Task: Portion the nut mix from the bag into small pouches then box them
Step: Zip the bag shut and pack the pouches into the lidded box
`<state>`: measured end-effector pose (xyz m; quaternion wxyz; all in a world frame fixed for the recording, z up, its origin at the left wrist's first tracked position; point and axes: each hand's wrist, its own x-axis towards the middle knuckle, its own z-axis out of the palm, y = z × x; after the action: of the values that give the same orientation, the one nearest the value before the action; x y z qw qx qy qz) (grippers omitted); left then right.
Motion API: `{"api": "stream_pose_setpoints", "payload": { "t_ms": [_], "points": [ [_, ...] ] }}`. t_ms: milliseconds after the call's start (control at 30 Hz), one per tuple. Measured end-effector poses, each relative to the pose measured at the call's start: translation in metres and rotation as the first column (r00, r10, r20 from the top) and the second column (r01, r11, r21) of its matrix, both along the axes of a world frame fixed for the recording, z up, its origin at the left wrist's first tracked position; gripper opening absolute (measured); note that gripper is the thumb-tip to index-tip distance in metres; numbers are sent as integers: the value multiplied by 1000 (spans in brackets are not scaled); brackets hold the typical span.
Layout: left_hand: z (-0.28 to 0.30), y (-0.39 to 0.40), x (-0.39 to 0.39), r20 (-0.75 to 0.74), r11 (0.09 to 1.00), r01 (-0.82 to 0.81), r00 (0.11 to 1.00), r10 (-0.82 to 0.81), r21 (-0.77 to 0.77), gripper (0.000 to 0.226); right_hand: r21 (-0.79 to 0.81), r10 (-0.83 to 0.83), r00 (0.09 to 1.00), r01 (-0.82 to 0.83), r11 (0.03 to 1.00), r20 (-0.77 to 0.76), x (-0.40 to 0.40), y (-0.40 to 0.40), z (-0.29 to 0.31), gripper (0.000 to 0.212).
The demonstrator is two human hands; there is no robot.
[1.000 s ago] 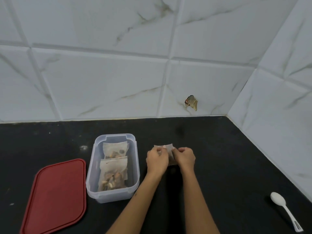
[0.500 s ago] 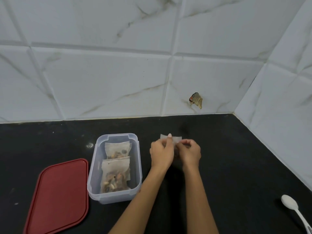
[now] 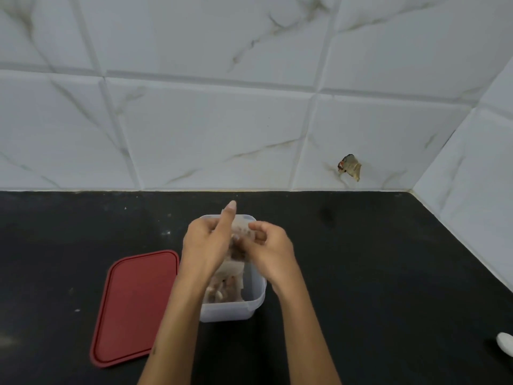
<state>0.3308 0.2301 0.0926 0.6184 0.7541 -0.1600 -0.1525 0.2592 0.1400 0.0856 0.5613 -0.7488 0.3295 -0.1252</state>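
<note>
Your two arms reached forward from the bottom of the view over the black counter (image 3: pixel 374 273). Close on your left lay the red lid (image 3: pixel 136 307), flat on the counter, just beside the box (image 3: pixel 256 294). At the far right edge a bit of the white spoon (image 3: pixel 505 348) showed, well apart from everything else.

The box was clear plastic and stood open. Inside it, at the near end, lay a filled pouch (image 3: pixel 225 287) with nuts showing through it.

Your hands were both above the box. Your left hand (image 3: pixel 206 245) had its fingers curled on a small pouch (image 3: pixel 241 232), with one finger sticking straight out toward the wall. Your right hand (image 3: pixel 270 247) pinched the same small pouch from the other side. That pouch sat between your hands, over the far half of the box. It was blurred, so I could not tell if it touched the box or what lay under it.

Past the box the counter met the white tile wall (image 3: pixel 194 129). A small torn scrap (image 3: pixel 349 166) stuck to the wall, low down on the right.
</note>
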Motion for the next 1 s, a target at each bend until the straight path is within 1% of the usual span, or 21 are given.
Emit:
{"api": "stream_pose_setpoints", "payload": {
  "t_ms": [67, 200, 300, 400, 467, 533, 567, 633, 767, 867, 900, 1000],
  "points": [
    [-13, 8, 6, -62, 999, -11, 998, 14, 33, 64, -52, 38, 996, -42, 998, -78, 4, 9, -3, 45],
    [-27, 16, 12, -118, 997, 8, 993, 2, 76, 73, -223, 65, 989, -95, 970, -136, 7, 18, -5, 28],
    [-29, 18, 12, -108, 992, 43, 994, -30, 115, 69, -322, 49, 983, -105, 941, -176, 8, 25, -6, 26],
    [-27, 16, 9, -73, 995, 29, 997, -22, 100, 63, -371, 48, 975, -127, 920, -215, 10, 27, -8, 27],
    [-24, 16, 6, -51, 992, 33, 998, -27, 118, 66, -371, 76, 958, -179, 911, -276, 12, 29, -11, 21],
    [-24, 15, 4, -80, 991, 56, 996, -46, 124, 65, -364, 89, 938, -217, 906, -336, 14, 31, -14, 10],
    [-24, 14, 3, -100, 990, 69, 993, -57, 123, 62, -364, 88, 932, -223, 904, -352, 15, 31, -15, 10],
    [-25, 13, 1, -122, 988, 81, 990, -65, 128, 58, -353, 92, 925, -231, 907, -368, 16, 33, -14, 13],
    [-27, 13, 1, -144, 985, 103, 986, -83, 140, 61, -306, 109, 909, -245, 920, -402, 19, 35, -13, 18],
    [-25, 13, 1, -190, 987, 99, 979, -74, 126, 62, -286, 122, 879, -278, 917, -461, 22, 36, -13, 23],
    [-25, 13, 1, -199, 989, 92, 978, -67, 117, 59, -288, 121, 880, -276, 917, -460, 22, 35, -14, 23],
    [-23, 14, 2, -161, 990, 96, 984, -79, 103, 52, -336, 85, 929, -214, 917, -361, 16, 36, -16, 19]
  ]
}}
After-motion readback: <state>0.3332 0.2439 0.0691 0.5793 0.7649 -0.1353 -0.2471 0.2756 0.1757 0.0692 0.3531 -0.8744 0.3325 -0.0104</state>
